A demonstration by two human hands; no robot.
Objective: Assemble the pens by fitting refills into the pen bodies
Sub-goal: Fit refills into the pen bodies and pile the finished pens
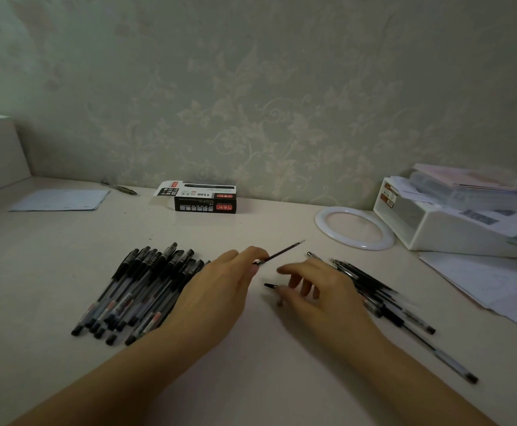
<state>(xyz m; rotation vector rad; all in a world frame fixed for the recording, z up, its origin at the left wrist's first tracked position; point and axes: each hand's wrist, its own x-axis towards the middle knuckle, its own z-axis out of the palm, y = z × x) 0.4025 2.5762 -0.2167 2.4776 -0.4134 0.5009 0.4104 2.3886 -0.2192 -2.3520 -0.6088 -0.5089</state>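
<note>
Refill (282, 253) pinched in left hand (217, 290); right hand (322, 287), fingers loosely spread, empty; capped pens (140, 290) left, loose parts (371, 287) right.

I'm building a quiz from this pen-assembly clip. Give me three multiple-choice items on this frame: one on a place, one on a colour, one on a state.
1. Where does the pen box stand?
A. By the wall
B. At the table's near edge
C. On the papers

2. What colour is the ring on the table?
A. Red
B. White
C. Black

3. What is the left hand doing?
A. Lying flat, holding nothing
B. Pinching a refill
C. Gripping the box

Answers: 1 A, it sits at the table's far edge under the wallpaper; 2 B, it is pale white; 3 B, the thin rod sticks out from its fingertips.
</note>
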